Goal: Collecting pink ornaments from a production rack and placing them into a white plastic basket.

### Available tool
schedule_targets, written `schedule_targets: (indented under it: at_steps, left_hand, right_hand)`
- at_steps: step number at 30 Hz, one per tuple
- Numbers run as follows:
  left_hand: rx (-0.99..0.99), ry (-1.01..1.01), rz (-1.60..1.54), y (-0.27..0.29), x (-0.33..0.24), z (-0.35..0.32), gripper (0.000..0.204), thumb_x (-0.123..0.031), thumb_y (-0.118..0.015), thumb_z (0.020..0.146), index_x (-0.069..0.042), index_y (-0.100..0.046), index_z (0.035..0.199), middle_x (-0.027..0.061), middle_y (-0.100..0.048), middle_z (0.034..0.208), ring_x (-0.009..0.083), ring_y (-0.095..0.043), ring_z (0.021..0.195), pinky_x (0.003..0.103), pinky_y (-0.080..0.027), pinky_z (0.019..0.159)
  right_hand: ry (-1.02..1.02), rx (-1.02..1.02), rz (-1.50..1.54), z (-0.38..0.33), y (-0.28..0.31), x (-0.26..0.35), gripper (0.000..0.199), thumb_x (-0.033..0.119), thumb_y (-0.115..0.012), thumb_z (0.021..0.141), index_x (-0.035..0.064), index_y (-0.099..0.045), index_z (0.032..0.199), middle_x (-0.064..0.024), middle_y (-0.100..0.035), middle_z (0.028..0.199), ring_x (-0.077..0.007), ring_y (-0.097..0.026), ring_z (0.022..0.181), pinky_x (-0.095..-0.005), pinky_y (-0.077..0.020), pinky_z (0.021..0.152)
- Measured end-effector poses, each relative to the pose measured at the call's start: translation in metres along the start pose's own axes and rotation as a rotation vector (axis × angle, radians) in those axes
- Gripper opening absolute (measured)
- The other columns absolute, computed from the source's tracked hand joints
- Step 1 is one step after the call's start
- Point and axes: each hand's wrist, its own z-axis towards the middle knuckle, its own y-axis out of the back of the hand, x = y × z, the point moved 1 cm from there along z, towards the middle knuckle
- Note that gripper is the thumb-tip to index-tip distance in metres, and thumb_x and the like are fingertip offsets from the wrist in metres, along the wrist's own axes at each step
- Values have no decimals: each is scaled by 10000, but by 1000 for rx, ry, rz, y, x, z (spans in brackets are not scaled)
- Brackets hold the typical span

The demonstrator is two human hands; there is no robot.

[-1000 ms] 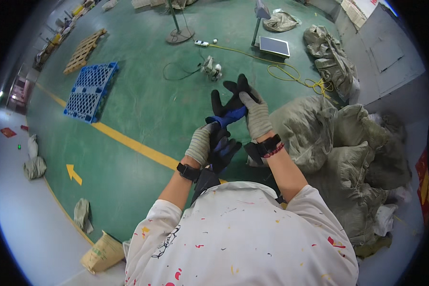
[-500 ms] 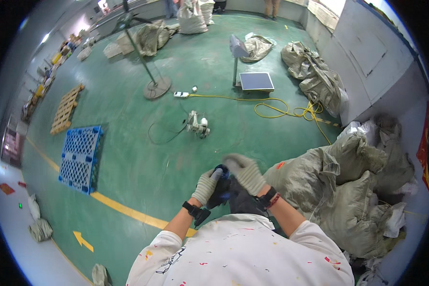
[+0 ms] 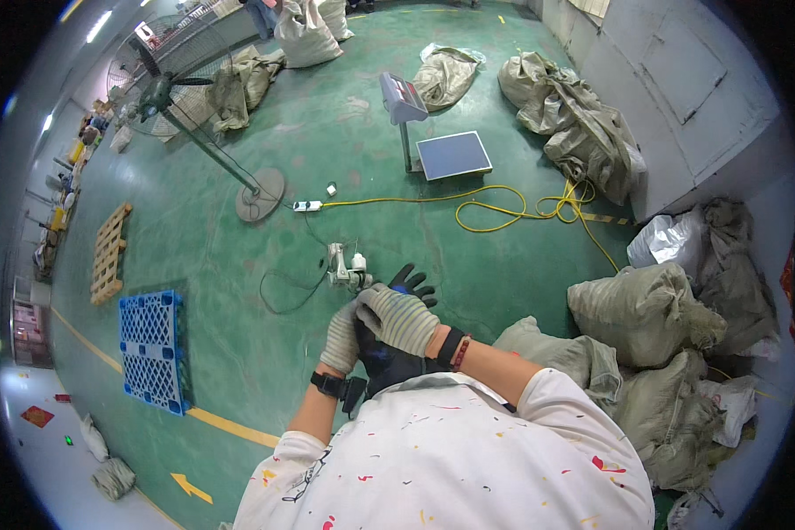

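Now | left hand [image 3: 340, 337] and right hand [image 3: 399, 318] curled, gripping black glove [image 3: 389, 358]

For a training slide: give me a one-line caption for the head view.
Left hand and right hand, in knit gloves, grip dark gloves above a green floor.

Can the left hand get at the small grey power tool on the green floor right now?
Probably not: both the left hand and right hand are busy with a dark glove, though nothing blocks the grey power tool.
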Motion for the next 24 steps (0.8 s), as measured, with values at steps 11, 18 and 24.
schedule_targets:
  at_steps: [11, 18, 24]
  left_hand:
    - [-148, -556, 1268, -30, -174, 258, 243, -268, -589, 836, -40, -640, 768, 184, -619, 708, 333, -589, 604, 387, -448, 538]
    - [22, -382, 1160, 18, -252, 432, 240, -241, -586, 843, -18, -617, 761, 216, -584, 683, 366, -567, 603, 390, -431, 530]
    - [93, -364, 1145, 47, -379, 568, 245, -199, -589, 835, -8, -579, 683, 186, -528, 597, 334, -490, 514, 379, -398, 495]
  right_hand:
    - [-388, 639, -180, 269, 17, -228, 270, 188, -579, 754, 22, -670, 947, -209, -657, 938, -354, -639, 870, -414, -521, 722]
    - [-761, 6, 1130, 459, -6, -338, 259, 39, -573, 774, 36, -631, 1026, -17, -637, 797, -129, -591, 678, -280, -500, 612]
    - [-817, -81, 975, 617, -5, -392, 156, 133, -635, 807, 9, -666, 897, -42, -642, 726, -136, -557, 638, -264, -474, 598]
